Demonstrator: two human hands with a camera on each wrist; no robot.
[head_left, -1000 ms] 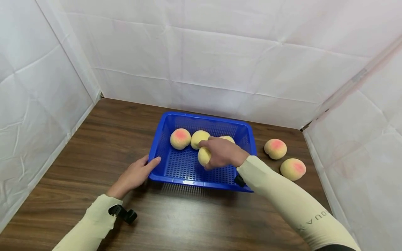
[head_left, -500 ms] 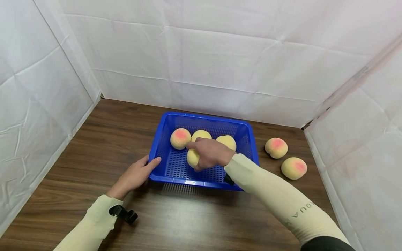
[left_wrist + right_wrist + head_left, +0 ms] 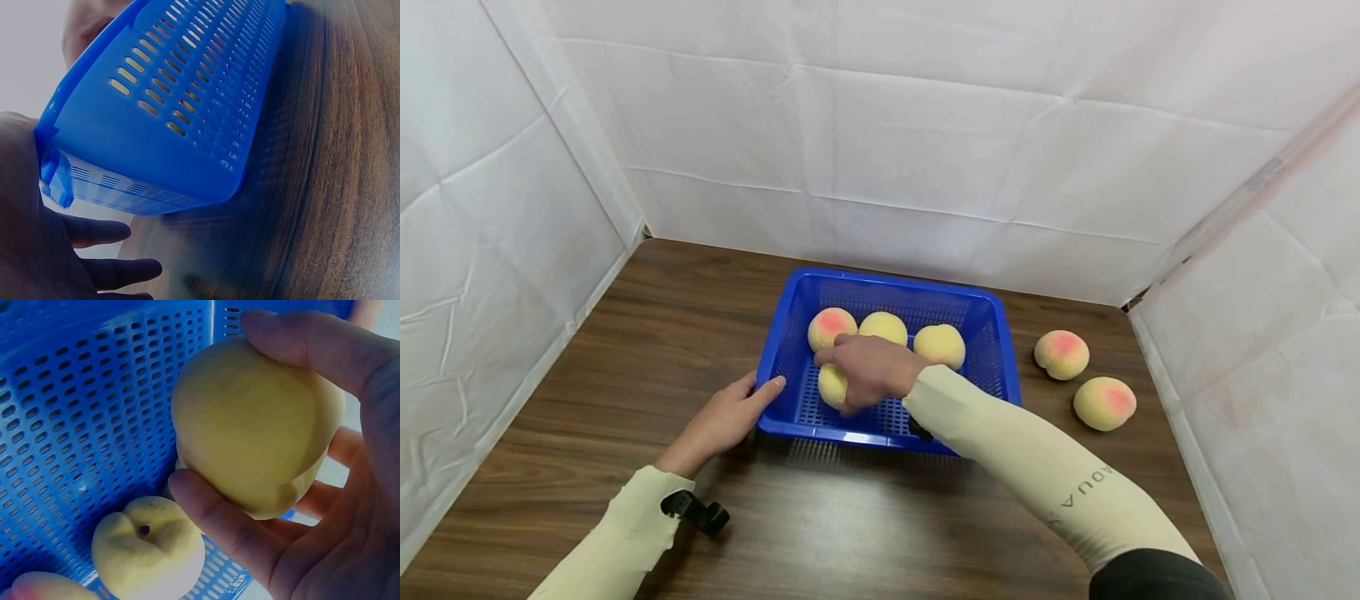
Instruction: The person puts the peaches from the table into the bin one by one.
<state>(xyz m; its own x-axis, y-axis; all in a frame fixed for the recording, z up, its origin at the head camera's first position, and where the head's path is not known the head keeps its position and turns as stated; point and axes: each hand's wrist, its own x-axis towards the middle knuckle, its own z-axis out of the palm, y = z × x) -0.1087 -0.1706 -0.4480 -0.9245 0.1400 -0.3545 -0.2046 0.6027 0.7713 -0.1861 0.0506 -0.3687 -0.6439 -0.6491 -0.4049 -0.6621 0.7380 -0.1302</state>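
Peaches (image 3: 939,346): three in basket (image 3: 895,282), two remain by table's right edge (image 3: 1138,454)
Right hand (image 3: 868,371): you grip fourth peach (image 3: 250,419)
Left hand (image 3: 722,417): you hold basket

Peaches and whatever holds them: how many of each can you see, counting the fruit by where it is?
Peaches resting in the basket: 3
Peach held in the right hand: 1
Peaches on the table: 2
Blue basket: 1
Total: 7 (6 peaches, 1 basket)
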